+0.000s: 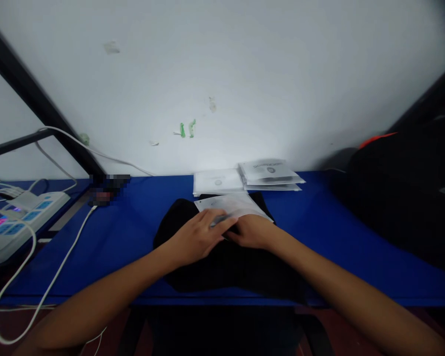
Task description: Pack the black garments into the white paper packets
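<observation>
A black garment (222, 262) lies folded on the blue table (133, 237) in front of me. On its far end rests a clear plastic bag (237, 203) with a white sheet inside. My left hand (196, 237) and my right hand (252, 231) meet at the near edge of that bag, fingers curled on the plastic. Which hand grips the bag firmly is hard to tell.
A stack of similar flat white packets (244, 178) lies by the white wall. A white power strip (18, 217) with cables (59, 267) sits at the left. A large black bag (408, 193) fills the right side. Black frame bars (40, 104) run at the left.
</observation>
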A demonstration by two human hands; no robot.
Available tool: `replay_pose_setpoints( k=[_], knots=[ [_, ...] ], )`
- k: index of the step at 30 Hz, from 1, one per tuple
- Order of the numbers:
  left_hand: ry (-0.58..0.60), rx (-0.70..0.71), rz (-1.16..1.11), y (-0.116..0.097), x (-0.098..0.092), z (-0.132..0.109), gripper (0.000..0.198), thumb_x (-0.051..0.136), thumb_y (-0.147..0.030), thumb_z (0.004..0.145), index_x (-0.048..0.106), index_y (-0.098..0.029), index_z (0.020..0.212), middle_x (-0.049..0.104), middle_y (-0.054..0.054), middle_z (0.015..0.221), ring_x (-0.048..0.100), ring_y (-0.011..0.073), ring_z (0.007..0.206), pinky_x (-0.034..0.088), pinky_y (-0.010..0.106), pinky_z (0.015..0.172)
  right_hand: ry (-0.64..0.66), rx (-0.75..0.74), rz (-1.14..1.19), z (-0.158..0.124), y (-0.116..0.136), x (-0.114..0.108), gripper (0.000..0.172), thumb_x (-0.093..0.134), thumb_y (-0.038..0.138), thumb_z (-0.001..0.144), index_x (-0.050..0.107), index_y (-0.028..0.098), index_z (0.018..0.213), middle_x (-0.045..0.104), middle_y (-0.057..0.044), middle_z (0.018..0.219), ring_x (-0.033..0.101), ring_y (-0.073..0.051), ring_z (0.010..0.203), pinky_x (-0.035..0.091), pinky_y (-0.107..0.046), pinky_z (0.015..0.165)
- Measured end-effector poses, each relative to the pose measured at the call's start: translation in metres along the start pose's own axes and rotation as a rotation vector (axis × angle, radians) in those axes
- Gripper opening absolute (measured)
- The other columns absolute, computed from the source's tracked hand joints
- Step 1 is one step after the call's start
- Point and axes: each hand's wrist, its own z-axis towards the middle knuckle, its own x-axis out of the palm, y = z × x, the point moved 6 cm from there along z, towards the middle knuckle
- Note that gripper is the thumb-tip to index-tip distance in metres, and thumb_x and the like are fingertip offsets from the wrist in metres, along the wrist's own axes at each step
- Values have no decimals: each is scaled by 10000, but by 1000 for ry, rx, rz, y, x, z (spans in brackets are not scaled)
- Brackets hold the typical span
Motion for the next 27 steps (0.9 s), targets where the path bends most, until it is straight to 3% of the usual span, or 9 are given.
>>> replay_pose_setpoints(
  k=[4, 8, 13, 16, 19, 24, 27],
  knots=[
    [-75, 39, 16, 8, -8, -2, 209, 446, -113, 963, 584, -137, 1117, 643, 94, 945, 615, 213, 884, 554, 374, 794, -15, 93, 112, -3, -8, -16, 443, 509, 446, 934, 541, 196, 1298, 682, -125, 1167, 654, -264, 1019, 542, -385, 843],
    [-192, 59, 56, 11, -16, -2, 188, 452, -105, 963, 636, -139, 941, 664, 64, 830, 609, 191, 767, 530, 337, 693, -122, 137, -42, -5, -7, -26, 381, 488, 439, 953, 635, 116, 1090, 708, -176, 967, 666, -291, 861, 541, -425, 735],
    [-363, -33, -8, 17, -26, -5, 136, 516, -123, 936, 634, -149, 873, 670, 57, 795, 608, 170, 758, 530, 310, 709, -556, -221, -212, -17, 31, -50, 233, 543, 294, 940, 617, 194, 1137, 710, -96, 1016, 643, -228, 939, 527, -384, 812],
    [-404, -26, -33, 12, -26, -6, 174, 510, -99, 911, 604, -151, 775, 648, 52, 738, 586, 165, 715, 525, 296, 673, -697, -377, -308, -23, 50, -52, 182, 617, 239, 905, 622, 181, 1077, 717, -72, 978, 625, -208, 884, 510, -379, 811],
    [-388, -23, -55, 8, -24, -6, 196, 491, -77, 900, 596, -151, 752, 643, 51, 723, 582, 161, 701, 520, 278, 646, -676, -406, -345, -19, 57, -48, 48, 608, 154, 902, 638, 159, 939, 716, -61, 914, 602, -194, 850, 492, -366, 826],
    [-353, -41, -61, 14, -24, -6, 230, 480, -96, 925, 611, -159, 748, 642, 36, 727, 592, 142, 694, 503, 249, 616, -632, -431, -371, -15, 55, -48, 73, 579, 106, 903, 636, 143, 876, 705, -71, 886, 574, -200, 833, 484, -366, 848],
    [-390, -62, -62, 23, -33, -6, 218, 513, -128, 937, 620, -160, 750, 637, 28, 731, 596, 132, 687, 493, 241, 607, -604, -414, -398, -14, 36, -55, 82, 556, 110, 913, 624, 155, 905, 699, -74, 898, 566, -211, 860, 475, -390, 888]
  ],
)
